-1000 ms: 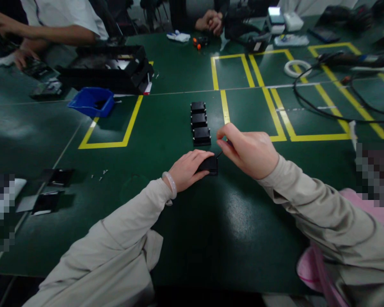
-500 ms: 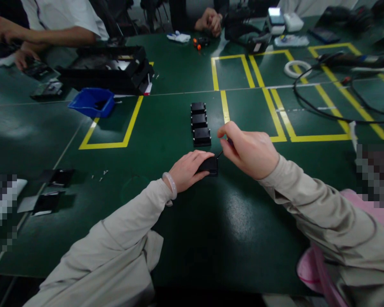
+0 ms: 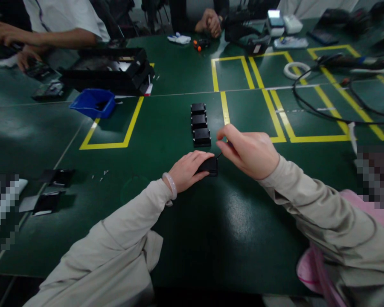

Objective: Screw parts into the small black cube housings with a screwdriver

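Note:
My left hand grips a small black box and holds it down on the green table. Thumb and fingers lie on either side of it. My right hand is closed round a thin dark tool, whose shaft slants down to the box's upper right corner. The tool's handle is mostly hidden in my fingers. Just beyond, three black boxes with small shiny screws at their edges stand in a column, the nearest close to my hands. Several loose screws lie to the left.
Black flat parts lie at the left. Farther back are a blue bin and stacked black trays. Cables and a white ring are at the right. Other people's hands rest across the table.
My right hand's fingers have shifted slightly to the left and down around the tool. My left hand and the box stay in place.

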{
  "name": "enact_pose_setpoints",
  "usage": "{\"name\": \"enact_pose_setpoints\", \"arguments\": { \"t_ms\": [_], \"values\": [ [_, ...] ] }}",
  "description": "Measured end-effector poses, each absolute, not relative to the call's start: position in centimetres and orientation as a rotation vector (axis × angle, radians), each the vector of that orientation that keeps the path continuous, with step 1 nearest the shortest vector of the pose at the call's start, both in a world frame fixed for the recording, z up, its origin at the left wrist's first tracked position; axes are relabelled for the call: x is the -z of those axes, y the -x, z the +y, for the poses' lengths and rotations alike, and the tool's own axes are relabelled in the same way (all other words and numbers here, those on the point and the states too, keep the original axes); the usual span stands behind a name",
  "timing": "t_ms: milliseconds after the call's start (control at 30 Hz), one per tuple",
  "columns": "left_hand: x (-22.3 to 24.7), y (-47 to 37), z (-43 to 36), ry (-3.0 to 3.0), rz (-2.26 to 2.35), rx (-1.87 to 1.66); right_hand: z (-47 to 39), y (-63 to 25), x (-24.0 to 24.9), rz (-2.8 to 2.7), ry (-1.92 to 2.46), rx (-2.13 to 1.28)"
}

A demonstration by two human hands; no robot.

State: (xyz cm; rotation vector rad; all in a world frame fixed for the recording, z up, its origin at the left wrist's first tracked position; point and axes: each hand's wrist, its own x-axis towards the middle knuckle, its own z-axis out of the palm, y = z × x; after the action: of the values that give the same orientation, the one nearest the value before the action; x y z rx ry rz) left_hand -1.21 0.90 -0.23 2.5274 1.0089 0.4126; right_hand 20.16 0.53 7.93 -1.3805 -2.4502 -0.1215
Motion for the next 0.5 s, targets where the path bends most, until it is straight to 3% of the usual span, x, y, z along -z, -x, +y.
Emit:
{"name": "enact_pose_setpoints", "arguments": {
  "t_ms": [500],
  "values": [
    [0.08,1.16,0.90,-2.523,1.004,-0.410,0.58,-20.11,-7.92,-2.431,1.413,0.125]
  ]
}}
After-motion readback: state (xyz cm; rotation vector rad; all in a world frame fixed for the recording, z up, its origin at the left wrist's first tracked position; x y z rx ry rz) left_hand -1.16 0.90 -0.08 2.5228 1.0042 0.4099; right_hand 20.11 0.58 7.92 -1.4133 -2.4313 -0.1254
